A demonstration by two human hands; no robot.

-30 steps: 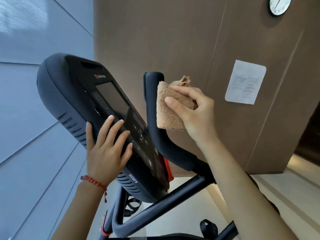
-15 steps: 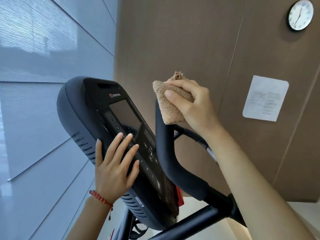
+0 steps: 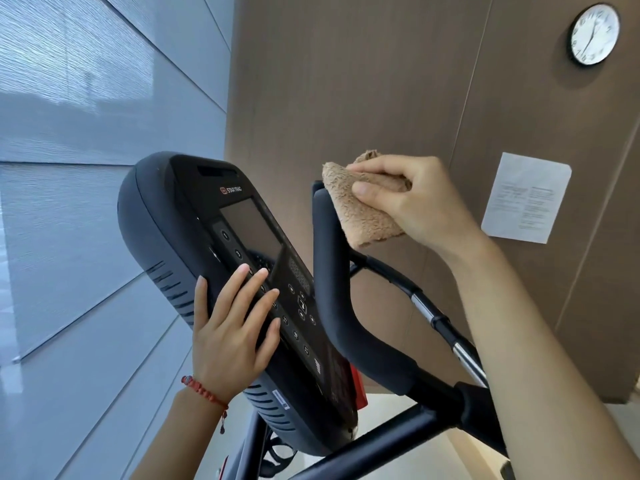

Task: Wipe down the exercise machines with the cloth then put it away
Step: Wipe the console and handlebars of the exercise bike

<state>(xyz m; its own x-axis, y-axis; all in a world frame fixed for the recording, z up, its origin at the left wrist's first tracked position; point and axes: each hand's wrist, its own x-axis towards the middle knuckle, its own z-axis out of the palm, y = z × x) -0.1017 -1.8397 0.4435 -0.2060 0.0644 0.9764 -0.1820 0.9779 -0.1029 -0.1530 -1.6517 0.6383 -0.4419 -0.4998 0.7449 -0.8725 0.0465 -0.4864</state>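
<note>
A black exercise machine fills the middle of the head view, with a dark console (image 3: 194, 244) and a curved black handlebar (image 3: 332, 299) to its right. My right hand (image 3: 415, 202) is shut on a folded tan cloth (image 3: 360, 216), pressed against the top end of the handlebar. My left hand (image 3: 232, 327) lies flat and open on the console's button panel, with a red bracelet on its wrist. The cloth hides the handlebar's right side near the tip.
A brown panelled wall (image 3: 346, 98) stands close behind the machine, with a round clock (image 3: 594, 33) and a white paper sheet (image 3: 525, 197) on it. Grey panels (image 3: 86, 168) run along the left. A chrome-and-black bar (image 3: 443, 327) passes under my right forearm.
My right hand has carried the cloth up the handlebar to its top end. The view has tilted upward, showing more wall and the clock lower. My left hand stays on the console.
</note>
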